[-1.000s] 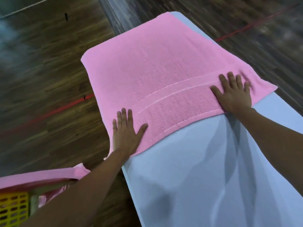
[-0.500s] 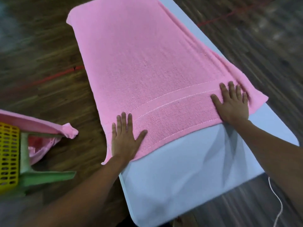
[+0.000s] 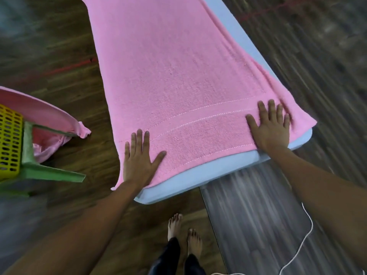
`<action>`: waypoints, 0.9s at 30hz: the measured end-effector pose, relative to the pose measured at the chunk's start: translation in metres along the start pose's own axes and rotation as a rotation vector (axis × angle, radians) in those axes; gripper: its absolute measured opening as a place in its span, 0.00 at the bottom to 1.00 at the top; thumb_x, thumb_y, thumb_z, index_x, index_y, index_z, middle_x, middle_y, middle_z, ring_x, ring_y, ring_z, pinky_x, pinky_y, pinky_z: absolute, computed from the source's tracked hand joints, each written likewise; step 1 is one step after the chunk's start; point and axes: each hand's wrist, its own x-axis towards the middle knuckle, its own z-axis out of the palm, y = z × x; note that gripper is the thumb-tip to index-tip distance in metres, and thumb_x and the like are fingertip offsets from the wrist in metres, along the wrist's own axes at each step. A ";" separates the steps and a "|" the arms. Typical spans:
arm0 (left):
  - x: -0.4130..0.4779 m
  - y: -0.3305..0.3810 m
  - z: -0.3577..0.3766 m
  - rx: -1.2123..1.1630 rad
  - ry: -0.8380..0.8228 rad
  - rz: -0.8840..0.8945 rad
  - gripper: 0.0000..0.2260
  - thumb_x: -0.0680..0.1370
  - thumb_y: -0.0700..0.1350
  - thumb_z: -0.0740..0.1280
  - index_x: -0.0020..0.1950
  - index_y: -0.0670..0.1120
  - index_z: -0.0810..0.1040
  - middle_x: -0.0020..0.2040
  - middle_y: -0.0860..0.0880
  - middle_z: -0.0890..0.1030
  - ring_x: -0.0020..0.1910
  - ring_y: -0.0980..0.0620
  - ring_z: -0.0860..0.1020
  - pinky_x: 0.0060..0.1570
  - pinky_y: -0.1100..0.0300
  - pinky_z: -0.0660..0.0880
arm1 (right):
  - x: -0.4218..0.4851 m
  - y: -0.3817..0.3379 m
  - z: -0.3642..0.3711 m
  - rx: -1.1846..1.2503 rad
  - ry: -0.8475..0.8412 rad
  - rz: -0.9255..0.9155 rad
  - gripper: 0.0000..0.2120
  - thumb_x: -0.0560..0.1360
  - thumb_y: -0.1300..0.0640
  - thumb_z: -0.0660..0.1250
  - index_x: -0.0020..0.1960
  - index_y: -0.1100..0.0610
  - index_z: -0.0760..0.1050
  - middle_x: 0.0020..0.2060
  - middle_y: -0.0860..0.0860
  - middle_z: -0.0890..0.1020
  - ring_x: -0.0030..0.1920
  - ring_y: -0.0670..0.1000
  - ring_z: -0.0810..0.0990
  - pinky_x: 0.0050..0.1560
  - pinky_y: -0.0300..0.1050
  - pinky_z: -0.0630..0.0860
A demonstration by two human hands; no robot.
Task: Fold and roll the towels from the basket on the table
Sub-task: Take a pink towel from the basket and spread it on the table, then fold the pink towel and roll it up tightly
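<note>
A large pink towel lies spread flat along the white table, its stitched hem at the near end. My left hand presses flat on the towel's near left corner, fingers straight and spread. My right hand presses flat on the near right corner, next to a ridge in the cloth along the right edge. The towel's left edge hangs slightly over the table side. A yellow basket stands at the far left with another pink towel draped over it.
A green plastic stool holds the basket on the dark wooden floor. My bare feet stand just below the table's near end. A white cord trails over the floor at the lower right.
Both hands have slid with the towel toward the table's near end, so less bare table shows below the hem. The view has tilted down, bringing my feet and the floor into sight.
</note>
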 end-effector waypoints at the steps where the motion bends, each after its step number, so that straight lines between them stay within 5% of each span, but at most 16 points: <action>1: -0.003 0.001 0.000 0.003 0.002 0.001 0.38 0.77 0.70 0.44 0.79 0.50 0.38 0.79 0.49 0.37 0.77 0.49 0.37 0.76 0.46 0.40 | -0.003 0.001 -0.001 -0.002 -0.009 -0.002 0.35 0.76 0.28 0.37 0.79 0.44 0.45 0.79 0.49 0.45 0.78 0.54 0.42 0.76 0.56 0.39; 6: -0.002 0.005 -0.006 -0.027 -0.033 -0.017 0.39 0.77 0.71 0.46 0.79 0.50 0.42 0.80 0.48 0.40 0.78 0.48 0.39 0.75 0.47 0.39 | -0.004 0.008 -0.012 0.015 -0.099 -0.005 0.34 0.77 0.31 0.42 0.79 0.46 0.44 0.79 0.50 0.43 0.78 0.54 0.40 0.75 0.56 0.37; 8: 0.006 0.016 -0.018 -0.112 0.004 -0.064 0.35 0.78 0.67 0.53 0.78 0.47 0.53 0.79 0.45 0.53 0.78 0.43 0.51 0.75 0.44 0.48 | 0.002 0.007 -0.028 0.069 -0.100 -0.023 0.31 0.79 0.36 0.50 0.77 0.49 0.55 0.78 0.54 0.53 0.78 0.58 0.50 0.75 0.58 0.45; 10: 0.013 0.037 -0.037 -0.211 0.095 -0.089 0.27 0.80 0.60 0.59 0.73 0.46 0.64 0.72 0.43 0.68 0.70 0.42 0.66 0.71 0.43 0.62 | 0.004 0.005 -0.046 0.152 -0.029 -0.060 0.22 0.78 0.45 0.57 0.66 0.54 0.71 0.68 0.57 0.71 0.69 0.60 0.69 0.71 0.58 0.63; 14: 0.022 0.104 -0.077 -0.345 0.104 -0.011 0.12 0.81 0.49 0.62 0.62 0.48 0.77 0.60 0.47 0.80 0.56 0.47 0.78 0.62 0.50 0.72 | -0.015 0.000 -0.085 0.406 -0.058 0.008 0.13 0.78 0.56 0.60 0.59 0.55 0.79 0.58 0.54 0.81 0.56 0.57 0.78 0.59 0.49 0.74; 20: 0.072 0.214 -0.115 -0.377 0.001 0.070 0.08 0.80 0.47 0.60 0.49 0.49 0.79 0.44 0.50 0.82 0.44 0.46 0.78 0.45 0.54 0.73 | -0.013 0.007 -0.126 0.571 -0.098 0.063 0.09 0.76 0.57 0.65 0.51 0.54 0.82 0.49 0.50 0.85 0.50 0.54 0.82 0.52 0.44 0.75; 27: 0.158 0.342 -0.135 -0.480 -0.040 0.038 0.09 0.79 0.47 0.59 0.49 0.50 0.78 0.42 0.52 0.81 0.43 0.47 0.78 0.46 0.54 0.73 | 0.065 0.063 -0.178 0.730 -0.166 0.074 0.08 0.74 0.62 0.65 0.47 0.54 0.83 0.39 0.50 0.85 0.44 0.51 0.83 0.54 0.48 0.77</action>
